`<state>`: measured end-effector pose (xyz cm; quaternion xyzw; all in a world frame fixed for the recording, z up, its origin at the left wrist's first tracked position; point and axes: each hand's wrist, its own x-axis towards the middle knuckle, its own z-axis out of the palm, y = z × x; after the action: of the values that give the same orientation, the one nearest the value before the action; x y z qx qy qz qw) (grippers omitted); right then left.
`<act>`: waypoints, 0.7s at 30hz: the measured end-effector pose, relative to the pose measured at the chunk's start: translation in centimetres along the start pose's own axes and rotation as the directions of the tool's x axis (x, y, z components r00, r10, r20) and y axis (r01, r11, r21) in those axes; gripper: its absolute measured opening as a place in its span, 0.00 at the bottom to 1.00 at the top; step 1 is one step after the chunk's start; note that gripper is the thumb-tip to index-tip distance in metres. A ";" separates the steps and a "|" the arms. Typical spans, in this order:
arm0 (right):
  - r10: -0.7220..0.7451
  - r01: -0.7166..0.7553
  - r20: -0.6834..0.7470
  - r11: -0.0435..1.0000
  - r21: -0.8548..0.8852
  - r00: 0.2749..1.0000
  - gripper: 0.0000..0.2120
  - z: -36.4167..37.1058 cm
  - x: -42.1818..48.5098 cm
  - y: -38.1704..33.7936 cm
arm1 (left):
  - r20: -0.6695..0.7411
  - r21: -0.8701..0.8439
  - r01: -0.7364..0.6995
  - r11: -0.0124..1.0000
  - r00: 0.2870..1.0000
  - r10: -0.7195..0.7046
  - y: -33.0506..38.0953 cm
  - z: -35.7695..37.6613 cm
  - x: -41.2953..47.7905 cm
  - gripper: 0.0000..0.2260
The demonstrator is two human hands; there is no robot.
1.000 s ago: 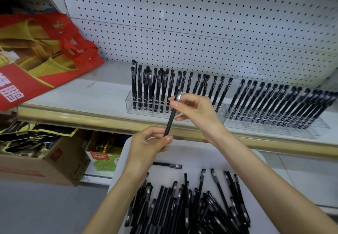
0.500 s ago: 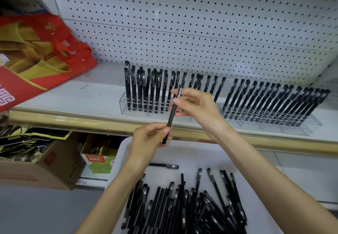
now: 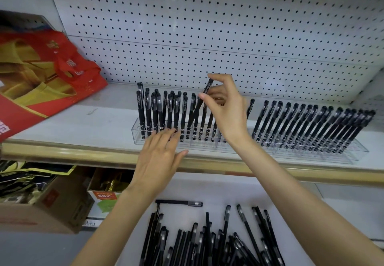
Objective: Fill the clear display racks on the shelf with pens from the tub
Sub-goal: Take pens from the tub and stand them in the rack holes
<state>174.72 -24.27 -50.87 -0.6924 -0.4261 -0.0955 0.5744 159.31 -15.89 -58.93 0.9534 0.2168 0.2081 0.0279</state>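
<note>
Two clear display racks stand in a row on the white shelf, the left rack [image 3: 136,129] and the right rack [image 3: 360,150], both holding several upright black pens. My right hand [image 3: 225,107] pinches the cap end of one black pen [image 3: 197,107] with thumb and forefinger; the pen leans over the left rack among the standing pens. My left hand [image 3: 160,155] has its fingers straight and touches the front of the left rack. Below the shelf, the white tub [image 3: 291,207] holds several loose black pens.
A red and gold bag [image 3: 41,74] lies on the shelf's left end. White pegboard [image 3: 207,26] backs the shelf. A wooden-coloured strip [image 3: 83,153] edges the shelf front. Cardboard boxes [image 3: 47,207] sit on the lower level at left.
My left hand let go of the pen and moved up to the left rack's front. My right hand carried the pen up and back over the left rack.
</note>
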 end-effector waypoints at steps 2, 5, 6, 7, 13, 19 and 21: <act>-0.024 0.024 0.014 0.998 -0.055 1.000 0.17 0.4 -0.1 0.4 | 0.023 0.000 0.005 1.000 1.000 -0.005 -0.1 0.2 0.0 0.24; -0.057 0.059 0.027 0.993 -0.103 0.998 0.17 0.7 -0.2 0.8 | 0.036 0.005 0.001 1.000 0.999 -0.001 -0.2 0.3 0.0 0.24; -0.063 0.065 0.026 0.992 -0.105 0.998 0.17 0.8 -0.2 0.9 | 0.041 0.005 0.002 1.000 0.999 -0.002 -0.2 0.2 0.1 0.25; -0.065 0.068 0.025 0.992 -0.106 0.998 0.18 0.8 -0.1 1.1 | 0.045 0.005 0.002 1.000 0.999 -0.002 -0.2 0.1 0.1 0.25; -0.113 0.120 0.060 0.981 -0.152 0.992 0.18 1.4 0.4 1.2 | 0.055 0.023 -0.001 1.000 0.998 0.000 -0.2 -0.1 0.6 0.24; -0.166 0.205 0.166 0.945 -0.256 0.972 0.16 2.1 -0.4 2.6 | 0.071 0.020 -0.003 1.000 0.997 0.001 -0.3 -0.2 0.6 0.26; -0.219 0.266 0.178 0.912 -0.312 0.959 0.16 2.4 -0.8 3.2 | 0.077 0.009 -0.009 1.000 0.997 0.008 -0.4 -0.2 0.6 0.26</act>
<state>175.56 -22.52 -54.40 -0.7260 -0.5256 -0.1883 0.4016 159.56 -15.29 -58.53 0.9617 0.2127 0.1703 0.0308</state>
